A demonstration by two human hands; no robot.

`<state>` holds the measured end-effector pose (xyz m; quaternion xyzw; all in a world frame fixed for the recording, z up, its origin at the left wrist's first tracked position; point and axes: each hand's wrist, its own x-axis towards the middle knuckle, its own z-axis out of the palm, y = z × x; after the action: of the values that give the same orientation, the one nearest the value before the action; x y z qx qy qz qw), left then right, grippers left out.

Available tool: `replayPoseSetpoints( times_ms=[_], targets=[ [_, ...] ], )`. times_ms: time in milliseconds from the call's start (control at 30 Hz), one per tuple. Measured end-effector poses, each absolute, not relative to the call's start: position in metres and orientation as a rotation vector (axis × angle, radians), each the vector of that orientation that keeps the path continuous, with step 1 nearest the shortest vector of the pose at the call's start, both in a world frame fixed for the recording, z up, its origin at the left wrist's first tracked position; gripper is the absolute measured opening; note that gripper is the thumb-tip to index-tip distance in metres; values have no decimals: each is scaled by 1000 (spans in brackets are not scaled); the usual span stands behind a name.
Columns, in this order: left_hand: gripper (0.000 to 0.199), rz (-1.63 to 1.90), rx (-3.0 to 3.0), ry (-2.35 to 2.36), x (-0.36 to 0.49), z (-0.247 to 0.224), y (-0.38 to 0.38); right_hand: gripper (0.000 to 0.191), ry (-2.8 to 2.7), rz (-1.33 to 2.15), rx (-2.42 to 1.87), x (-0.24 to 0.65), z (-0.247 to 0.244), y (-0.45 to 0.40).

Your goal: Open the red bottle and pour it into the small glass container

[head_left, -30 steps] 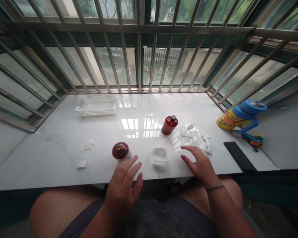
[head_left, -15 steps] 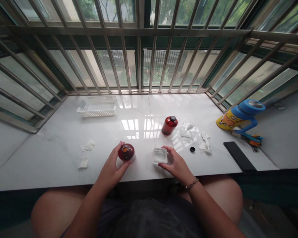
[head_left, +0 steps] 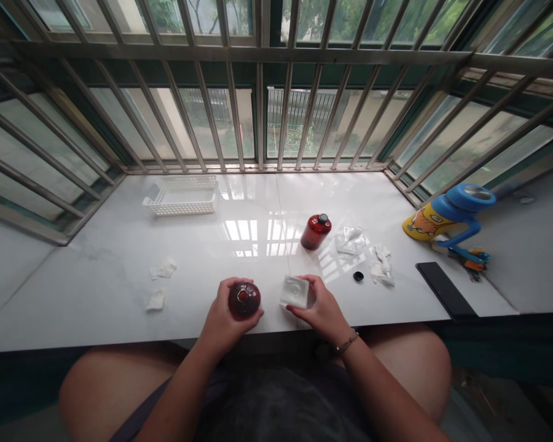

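My left hand (head_left: 225,319) is wrapped round a dark red, uncapped bottle (head_left: 244,301), its round mouth facing up. To its right, my right hand (head_left: 320,307) grips a clear square container (head_left: 295,291) between thumb and fingers; a round shape shows in its top, and I cannot make out its kind further. Beyond my hands stands a second red bottle (head_left: 316,232) with a dark cap on. A small black cap (head_left: 358,276) lies on the white tabletop (head_left: 267,196), right of my right hand.
A white perforated basket (head_left: 182,207) sits at the back left. Crumpled white tissue (head_left: 382,265) and clear plastic packaging (head_left: 351,240) lie on the right. Further right are a black phone (head_left: 445,290), a blue-yellow flask (head_left: 442,215) and keys (head_left: 472,259). Two tissue scraps (head_left: 155,299) lie left.
My left hand has moved right with the uncapped bottle, which now looks raised nearer the camera. The clear container is slightly tilted and has shifted a little left in my right hand.
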<state>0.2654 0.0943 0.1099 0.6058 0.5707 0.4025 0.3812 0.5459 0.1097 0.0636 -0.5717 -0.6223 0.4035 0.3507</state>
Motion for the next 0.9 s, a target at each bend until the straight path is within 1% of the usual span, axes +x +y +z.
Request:
replayPoseSetpoints(
  times_ms=[267,433,600,767,900],
  targets=[
    [70,972,1600,1525,271,110,93,72,-1576,1093,-1351,544,75,102],
    [83,923,1876,1509,269,109,94,69,-1582,1115,-1302,542,95,97],
    [94,976,2091,1430,272,108,95,70,-1724,985,-1326,545,113,93],
    [96,944,2158,1422,278,111,95,68,-1888,814,-1329,549,126,93],
    [98,888,2197,1405,284,116,98,67,-1948,739,-1314,552,133,95]
  ],
)
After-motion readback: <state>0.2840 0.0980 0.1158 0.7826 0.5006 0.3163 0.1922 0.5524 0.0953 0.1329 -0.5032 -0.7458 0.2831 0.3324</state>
